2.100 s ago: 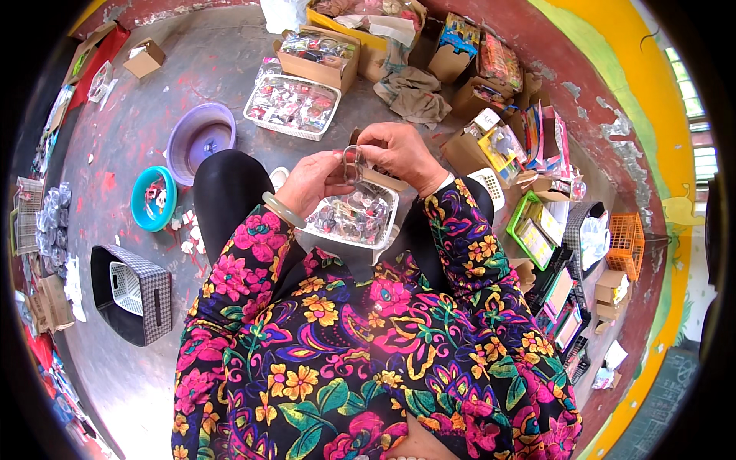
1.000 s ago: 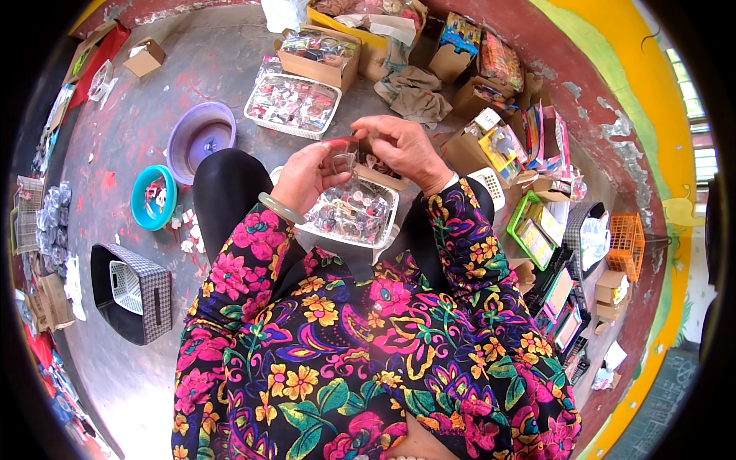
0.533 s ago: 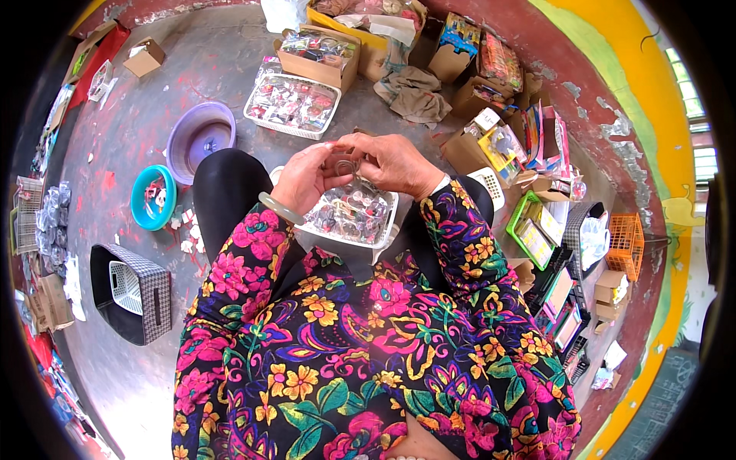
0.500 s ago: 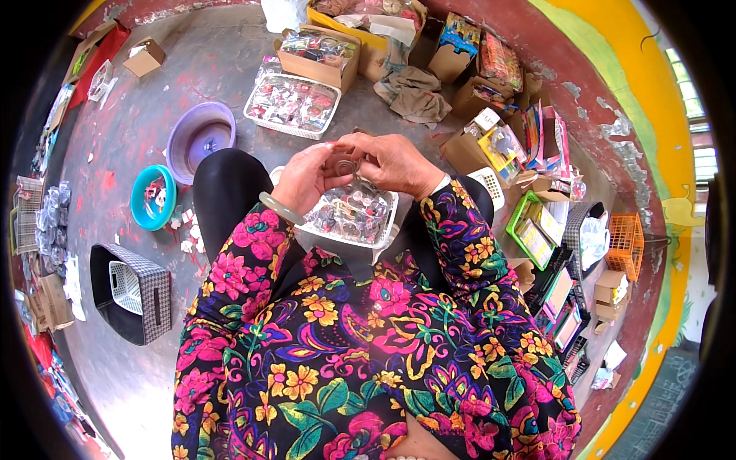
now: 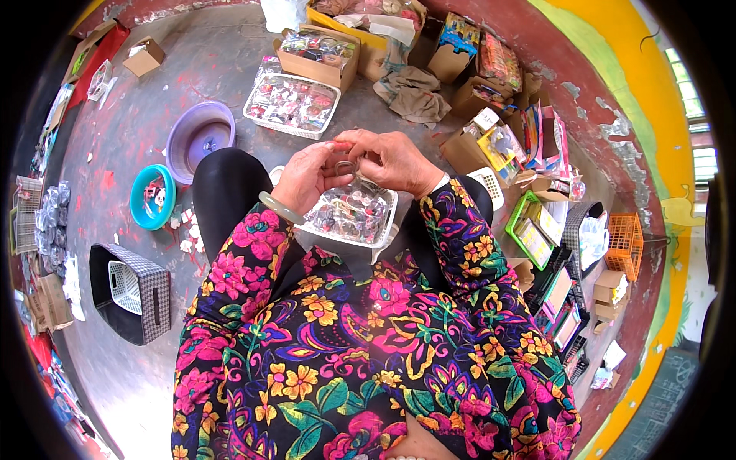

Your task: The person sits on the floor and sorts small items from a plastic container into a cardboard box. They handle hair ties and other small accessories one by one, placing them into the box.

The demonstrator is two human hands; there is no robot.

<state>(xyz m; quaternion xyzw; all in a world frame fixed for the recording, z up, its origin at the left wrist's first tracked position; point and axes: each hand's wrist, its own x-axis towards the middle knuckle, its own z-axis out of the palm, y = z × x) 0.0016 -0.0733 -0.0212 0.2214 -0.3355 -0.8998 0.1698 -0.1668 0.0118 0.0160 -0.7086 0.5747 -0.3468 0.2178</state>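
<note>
Above my lap, my left hand (image 5: 308,176) and my right hand (image 5: 400,162) meet with fingertips together. Between them shows a small round metal-looking ring (image 5: 346,167), pinched by both hands; whatever hangs from it is mostly hidden by the fingers. Right below sits a white plastic basket (image 5: 341,241) on my lap, filled with many small items in clear wrapping (image 5: 354,215). A pale bangle circles my left wrist.
Ahead on the floor stand another white basket (image 5: 251,119) of wrapped items and a cardboard box (image 5: 337,73). A purple basin (image 5: 178,146) and a turquoise bowl (image 5: 136,201) lie to the left, a checked bin (image 5: 157,307) nearer. Boxes and a green tray (image 5: 515,222) line the right.
Very little differs. The fingers of both hands have shifted slightly around the ring, while the baskets and boxes stay where they were.
</note>
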